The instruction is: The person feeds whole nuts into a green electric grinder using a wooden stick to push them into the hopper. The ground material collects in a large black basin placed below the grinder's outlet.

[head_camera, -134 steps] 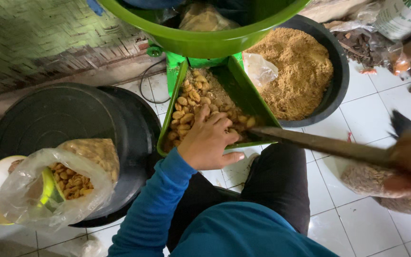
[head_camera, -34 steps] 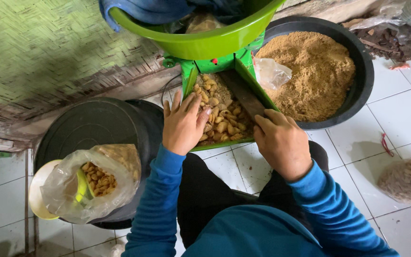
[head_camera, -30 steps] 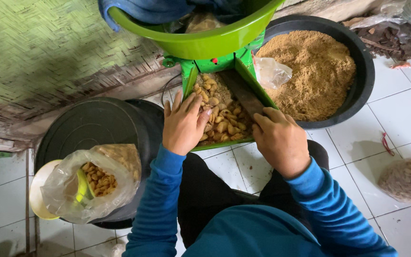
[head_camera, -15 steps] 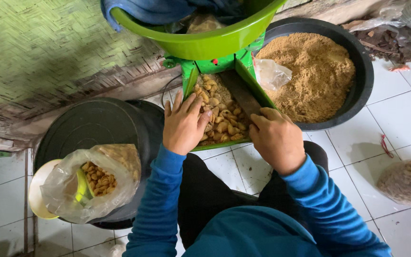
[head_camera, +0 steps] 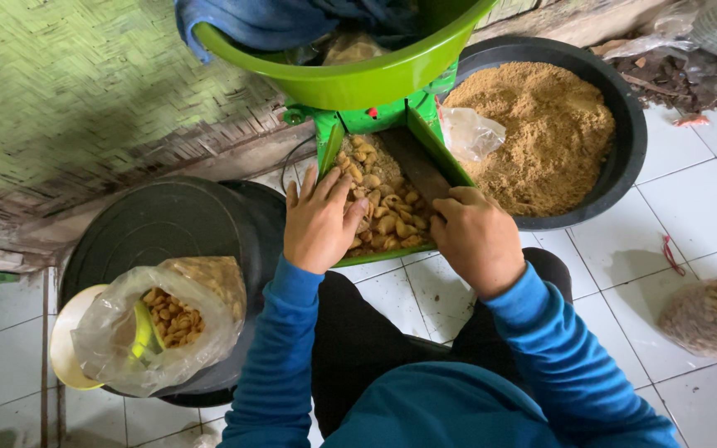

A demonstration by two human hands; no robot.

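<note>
A green chute-shaped tray (head_camera: 440, 151) slopes toward me under a green basin (head_camera: 358, 76) and holds pale shelled peanuts (head_camera: 379, 209). My left hand (head_camera: 319, 222) lies flat on the peanuts at the tray's lower left, fingers spread. My right hand (head_camera: 479, 239) is a fist at the tray's lower right, closed around a dark wooden stick (head_camera: 412, 164) that lies along the tray's right side. Both arms wear blue sleeves.
A black tub (head_camera: 628, 124) of brown ground meal (head_camera: 541, 133) stands at the right, with a clear bag (head_camera: 468, 133) on its edge. At the left, a plastic bag of peanuts (head_camera: 168, 319) rests on a black lidded bucket (head_camera: 168, 224). Another filled bag (head_camera: 711, 315) lies on the white tiles.
4.5 s ago my right hand held the stick out to the right, off the tray; it now grips it inside the tray. Over the last second both hands barely moved.
</note>
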